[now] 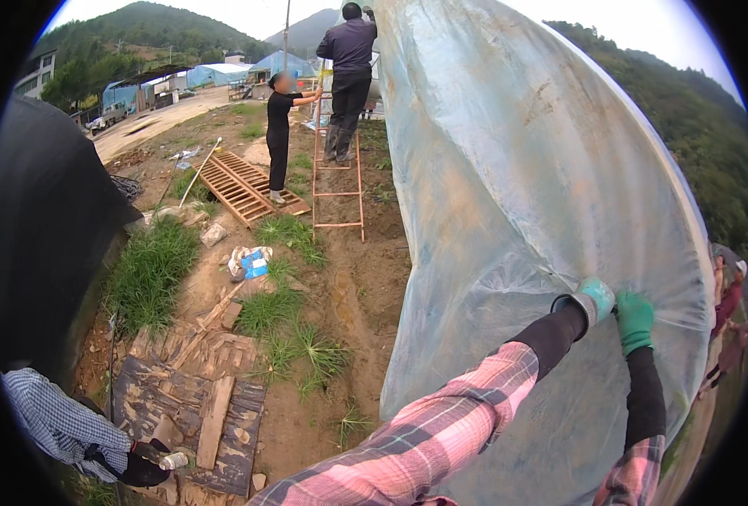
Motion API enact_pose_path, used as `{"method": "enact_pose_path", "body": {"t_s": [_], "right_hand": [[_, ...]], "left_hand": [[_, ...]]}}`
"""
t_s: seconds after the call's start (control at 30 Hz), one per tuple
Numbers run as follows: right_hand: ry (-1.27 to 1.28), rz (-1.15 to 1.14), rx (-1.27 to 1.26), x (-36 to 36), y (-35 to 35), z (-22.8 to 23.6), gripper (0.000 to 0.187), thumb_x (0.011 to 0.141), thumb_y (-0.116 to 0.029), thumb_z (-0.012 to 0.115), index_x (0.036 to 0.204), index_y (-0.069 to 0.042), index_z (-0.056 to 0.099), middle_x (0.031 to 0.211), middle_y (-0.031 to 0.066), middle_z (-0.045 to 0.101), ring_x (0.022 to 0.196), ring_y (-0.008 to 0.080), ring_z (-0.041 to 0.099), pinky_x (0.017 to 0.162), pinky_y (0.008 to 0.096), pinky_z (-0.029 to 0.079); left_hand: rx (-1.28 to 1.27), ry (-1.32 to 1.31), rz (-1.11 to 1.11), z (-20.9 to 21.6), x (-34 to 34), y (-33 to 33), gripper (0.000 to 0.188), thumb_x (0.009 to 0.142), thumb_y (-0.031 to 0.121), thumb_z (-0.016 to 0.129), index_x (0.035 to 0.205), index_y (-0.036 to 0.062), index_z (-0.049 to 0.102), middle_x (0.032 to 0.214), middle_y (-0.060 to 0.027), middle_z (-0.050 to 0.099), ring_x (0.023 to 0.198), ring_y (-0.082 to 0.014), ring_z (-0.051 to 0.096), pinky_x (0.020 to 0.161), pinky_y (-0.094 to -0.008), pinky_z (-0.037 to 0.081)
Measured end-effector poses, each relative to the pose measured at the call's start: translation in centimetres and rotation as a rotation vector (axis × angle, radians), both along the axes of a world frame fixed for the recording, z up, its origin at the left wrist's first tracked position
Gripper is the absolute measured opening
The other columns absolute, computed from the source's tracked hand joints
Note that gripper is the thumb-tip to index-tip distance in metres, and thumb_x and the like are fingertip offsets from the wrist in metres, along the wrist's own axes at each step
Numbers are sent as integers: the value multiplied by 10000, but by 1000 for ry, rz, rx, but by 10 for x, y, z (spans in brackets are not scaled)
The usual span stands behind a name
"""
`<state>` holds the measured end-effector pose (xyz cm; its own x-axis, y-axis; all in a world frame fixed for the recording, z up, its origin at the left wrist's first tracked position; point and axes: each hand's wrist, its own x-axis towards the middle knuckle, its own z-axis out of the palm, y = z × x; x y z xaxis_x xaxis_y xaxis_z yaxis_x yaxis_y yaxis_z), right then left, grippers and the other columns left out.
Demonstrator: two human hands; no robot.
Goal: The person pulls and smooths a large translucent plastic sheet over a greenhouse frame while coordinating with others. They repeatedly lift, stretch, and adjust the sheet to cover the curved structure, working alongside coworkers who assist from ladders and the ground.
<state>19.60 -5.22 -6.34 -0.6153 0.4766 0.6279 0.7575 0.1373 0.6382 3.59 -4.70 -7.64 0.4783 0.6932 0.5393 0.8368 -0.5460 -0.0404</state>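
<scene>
A large translucent plastic sheet (492, 211) hangs over the right half of the view, curved along its outer edge and stained brown in places. My left hand (595, 299), in a teal glove, is closed on the sheet, and creases gather toward it. Right beside it, my right hand (635, 322), in a green glove, is also closed against the plastic. Its fingertips are partly hidden, but it appears to grip the same sheet. Both forearms wear pink plaid sleeves with dark cuffs.
A person on a ladder (338, 196) works by the sheet's far edge; another person (279, 139) steadies it. Wooden slatted frames (234, 187) lie nearby. At lower left, a person in a checked sleeve (66, 422) is beside weathered boards (215, 422). More people stand at far right.
</scene>
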Motion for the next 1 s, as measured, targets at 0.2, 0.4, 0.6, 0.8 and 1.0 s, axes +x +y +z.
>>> {"method": "enact_pose_path", "body": {"t_s": [0.2, 0.4, 0.6, 0.8, 1.0], "right_hand": [[70, 16, -35, 5, -7, 0, 151, 717, -234, 682, 751, -148, 563, 618, 57, 591, 582, 256, 609, 531, 408, 472], [133, 93, -116, -7, -23, 4, 119, 751, -236, 651, 739, -156, 565, 646, 59, 597, 608, 268, 599, 545, 417, 452], [111, 144, -49, -16, -27, 4, 105, 770, -239, 631, 732, -173, 558, 618, 43, 584, 587, 245, 598, 520, 406, 445], [68, -99, 41, -24, -23, -1, 113, 766, -248, 646, 771, -166, 568, 677, 19, 562, 676, 208, 580, 576, 375, 453], [74, 51, 114, -96, -19, -14, 121, 787, -253, 615, 806, -137, 590, 822, 16, 534, 808, 198, 549, 662, 372, 452]], "left_hand": [[36, -124, -145, 10, -30, -7, 228, 793, 233, 620, 969, 99, 674, 979, -106, 668, 931, -293, 641, 732, -433, 520], [138, -71, 31, 6, -104, -8, 507, 748, 350, 706, 1178, 131, 551, 1170, -85, 540, 1150, -264, 486, 931, -483, 392], [77, -21, 43, -14, -116, 29, 272, 806, 343, 650, 989, 144, 677, 1038, -67, 615, 1068, -249, 562, 882, -459, 439], [44, 5, 22, -5, -105, 38, 236, 812, 345, 649, 884, 127, 705, 923, -100, 671, 910, -284, 651, 761, -424, 513], [38, -49, -22, -7, -118, 37, 241, 770, 329, 689, 869, 116, 743, 861, -125, 700, 816, -287, 687, 704, -400, 541]]}}
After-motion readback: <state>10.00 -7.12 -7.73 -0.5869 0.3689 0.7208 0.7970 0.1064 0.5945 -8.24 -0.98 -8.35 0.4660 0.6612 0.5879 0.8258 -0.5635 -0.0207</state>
